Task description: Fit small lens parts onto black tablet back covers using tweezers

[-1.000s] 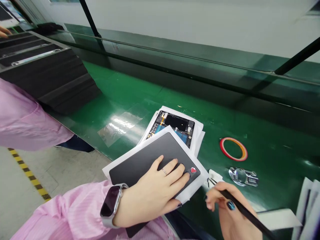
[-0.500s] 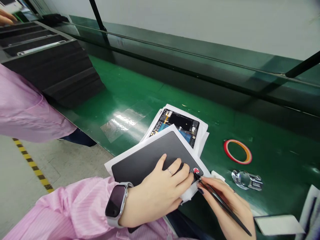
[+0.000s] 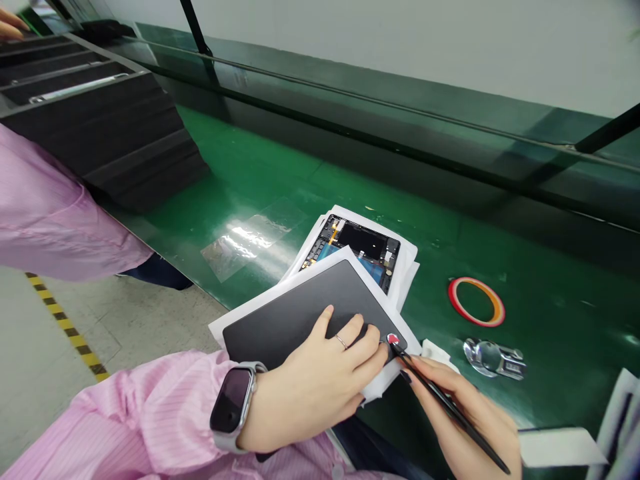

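Observation:
A dark grey tablet back panel (image 3: 295, 310) lies tilted on white paper (image 3: 216, 329) at the bench's near edge. My left hand (image 3: 320, 380) rests palm down on it with fingers spread; the thumb is by its near edge. In my right hand (image 3: 465, 407) is a pair of slim black tweezers (image 3: 450, 405), gripped like a pen. Their tip meets a small round red-and-white piece (image 3: 393, 339) at the panel's right corner, close to my left fingertips. Partly covered behind the panel is an opened tablet (image 3: 367, 241) with inner parts showing, on white sheets.
A red and orange tape roll (image 3: 477, 302) and a clear tape dispenser (image 3: 494, 359) lie to the right. Nearer me is a white flat piece (image 3: 560, 447). Clear film (image 3: 250, 240) lies left. A black slotted rack (image 3: 145, 140) stands beyond, beside another person's pink sleeve (image 3: 65, 207).
My right hand and the tweezers have shifted slightly to the right, with the tip still at the red-and-white piece. My left hand stays on the panel.

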Tool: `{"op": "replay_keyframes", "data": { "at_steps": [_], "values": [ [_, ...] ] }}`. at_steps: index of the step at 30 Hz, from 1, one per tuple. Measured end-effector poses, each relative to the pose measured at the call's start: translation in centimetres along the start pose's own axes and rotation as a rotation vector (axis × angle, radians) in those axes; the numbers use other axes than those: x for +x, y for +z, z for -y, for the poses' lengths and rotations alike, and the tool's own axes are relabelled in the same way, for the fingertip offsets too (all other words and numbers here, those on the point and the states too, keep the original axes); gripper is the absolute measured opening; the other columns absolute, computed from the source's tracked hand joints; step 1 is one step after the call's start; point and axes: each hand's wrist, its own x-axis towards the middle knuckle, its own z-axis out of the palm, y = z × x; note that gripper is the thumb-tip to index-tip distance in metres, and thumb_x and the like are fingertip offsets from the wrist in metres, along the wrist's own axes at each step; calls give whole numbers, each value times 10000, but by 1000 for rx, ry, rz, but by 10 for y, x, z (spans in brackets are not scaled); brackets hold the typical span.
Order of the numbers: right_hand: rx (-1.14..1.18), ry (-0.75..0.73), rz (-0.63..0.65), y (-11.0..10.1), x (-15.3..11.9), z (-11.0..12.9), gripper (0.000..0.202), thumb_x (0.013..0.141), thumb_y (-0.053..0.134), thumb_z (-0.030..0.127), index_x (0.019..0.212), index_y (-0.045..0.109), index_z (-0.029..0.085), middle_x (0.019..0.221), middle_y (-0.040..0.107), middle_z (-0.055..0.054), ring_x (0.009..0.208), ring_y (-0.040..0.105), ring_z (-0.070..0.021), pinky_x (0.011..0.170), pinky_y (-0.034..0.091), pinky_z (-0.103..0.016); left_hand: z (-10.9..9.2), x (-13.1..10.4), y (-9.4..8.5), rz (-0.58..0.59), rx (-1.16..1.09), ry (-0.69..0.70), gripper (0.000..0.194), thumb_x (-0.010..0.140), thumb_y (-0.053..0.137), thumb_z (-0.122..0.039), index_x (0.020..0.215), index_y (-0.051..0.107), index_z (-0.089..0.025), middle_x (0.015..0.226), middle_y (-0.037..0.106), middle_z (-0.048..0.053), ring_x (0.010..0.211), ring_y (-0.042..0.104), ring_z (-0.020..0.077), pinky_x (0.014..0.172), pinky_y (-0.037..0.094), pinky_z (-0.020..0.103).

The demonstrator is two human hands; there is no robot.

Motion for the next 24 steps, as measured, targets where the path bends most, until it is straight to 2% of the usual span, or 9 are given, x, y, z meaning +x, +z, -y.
{"op": "replay_keyframes", "data": {
  "at_steps": [4, 7, 10, 12, 16, 24],
  "values": [
    [28, 54, -83, 1, 3, 2, 167, 939, 749, 227, 1086, 764, 306, 1051, 799, 36, 917, 772, -147, 957, 571, -180, 3, 1, -4, 21, -19, 1, 551, 1039, 517, -349, 1523, 405, -110, 1471, 575, 80, 1361, 427, 301, 1085, 421, 577],
    [106, 295, -148, 0, 4, -1, 106, 882, 811, 337, 975, 810, 285, 998, 814, -2, 901, 777, -182, 915, 596, -195, 6, 2, -6, 37, -55, 8, 589, 1047, 521, -431, 1524, 397, -110, 1446, 591, 75, 1339, 448, 289, 1073, 432, 556],
    [228, 568, -184, -2, 8, -6, 262, 765, 888, 472, 894, 834, 250, 958, 818, -62, 881, 786, -231, 822, 634, -211, 5, 4, -6, 19, -70, 8, 619, 1038, 542, -489, 1527, 395, -139, 1444, 594, 64, 1319, 460, 288, 1046, 450, 556],
    [330, 663, -193, -2, 13, -10, 339, 685, 930, 511, 860, 841, 234, 917, 817, -89, 832, 792, -248, 765, 647, -217, 3, 5, -3, 7, -59, 3, 624, 1032, 553, -507, 1524, 402, -154, 1442, 599, 58, 1310, 462, 294, 1029, 464, 565],
    [437, 710, -201, -1, 22, -13, 364, 637, 952, 527, 812, 841, 227, 860, 810, -98, 760, 791, -245, 728, 656, -225, -2, 8, 0, -4, -12, -14, 628, 1043, 526, -501, 1534, 393, -134, 1445, 597, 72, 1310, 454, 310, 1002, 488, 587],
    [404, 707, -181, 2, 27, -6, 368, 638, 937, 554, 788, 834, 233, 826, 798, -81, 766, 774, -221, 719, 639, -200, -5, 10, -1, -27, 43, -27, 627, 1018, 578, -459, 1512, 421, -106, 1387, 596, 103, 1290, 459, 325, 988, 526, 594]
  ]
}}
